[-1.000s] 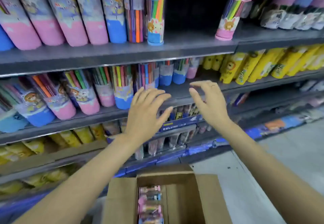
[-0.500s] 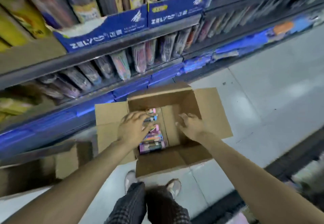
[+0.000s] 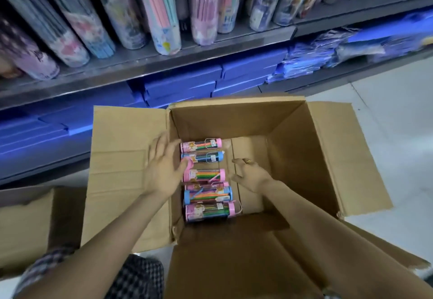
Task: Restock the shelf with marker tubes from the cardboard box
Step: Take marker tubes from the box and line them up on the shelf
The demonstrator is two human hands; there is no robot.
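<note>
— Shop shelving [image 3: 210, 48] fills the far side, a grey metal ledge packed with leaning stationery packs, and stacked blue boxes [image 3: 178, 87] below it. What sits on the pale floor [image 3: 386, 120] in front?

— An open cardboard box [image 3: 304, 158], flaps folded out. Marker tubes [image 3: 203, 195] lie on their sides in a column along the left part of its bottom, pink and blue caps, about six of them, touching one another.

— And the hands?

— Both are down inside the box. The left hand [image 3: 164, 169] has its fingers spread and nearly straight, over the left ends of the tubes; it grips nothing. The right hand [image 3: 251, 174], with a ring [image 3: 248, 161] on one finger, hovers just right of the tubes, fingers loosely curled and apart, holding nothing.

— Anything else?

— A second carton [image 3: 28, 228] at near left, and checked fabric [image 3: 138, 277] at the near edge.
</note>
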